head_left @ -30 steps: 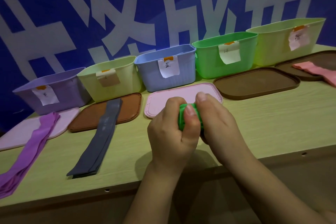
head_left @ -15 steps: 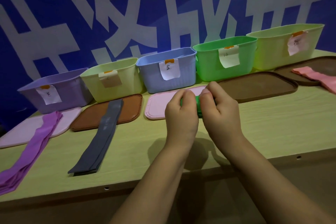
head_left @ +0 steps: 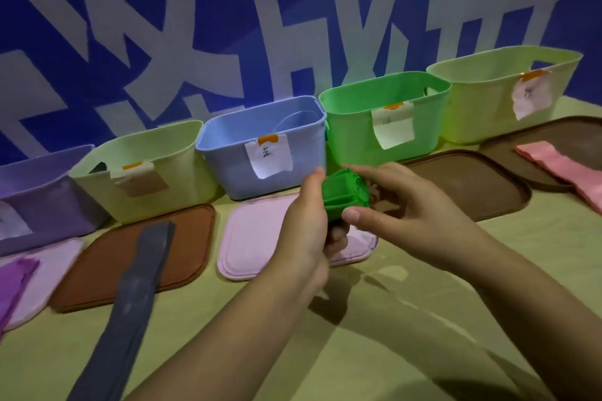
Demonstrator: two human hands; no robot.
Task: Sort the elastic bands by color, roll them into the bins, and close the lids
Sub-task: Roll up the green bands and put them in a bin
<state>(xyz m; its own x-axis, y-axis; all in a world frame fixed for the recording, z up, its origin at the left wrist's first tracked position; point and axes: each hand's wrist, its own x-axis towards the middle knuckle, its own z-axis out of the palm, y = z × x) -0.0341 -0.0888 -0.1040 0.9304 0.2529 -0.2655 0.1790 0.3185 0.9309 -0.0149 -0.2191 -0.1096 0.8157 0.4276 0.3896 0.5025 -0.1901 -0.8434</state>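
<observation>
1. The tabletop (head_left: 423, 319) fills the near part of the view, with both forearms reaching in from the bottom edge.
2. A grey band (head_left: 130, 303) lies flat, its far end resting on a brown lid (head_left: 97, 270); a purple band (head_left: 13, 280) lies on a pale pink lid (head_left: 49, 267) at the left edge. Both lie where they did half a second ago.
3. The left hand (head_left: 306, 231) curls round the near side of the rolled green band (head_left: 345, 190), while the right hand (head_left: 407, 208) pinches it between thumb and fingers from the right.
4. Compared with half a second ago, the roll is held higher and farther forward, turned so its spiral end shows, and the hands have opened apart round it instead of pressing close together.
5. The roll is above the far edge of the pink lid (head_left: 257, 244), just before the gap between the blue bin (head_left: 234, 166) and the green bin (head_left: 351, 137).
6. A dark brown lid (head_left: 482, 185) lies right of the hands; a pink band (head_left: 560, 169) rests on another brown lid (head_left: 534, 146) beyond it.
7. Along the back stand a purple bin (head_left: 49, 208), a yellow-green bin (head_left: 182, 172), the blue and green bins, and a pale yellow-green bin (head_left: 482, 104), each with a paper label, all open.
</observation>
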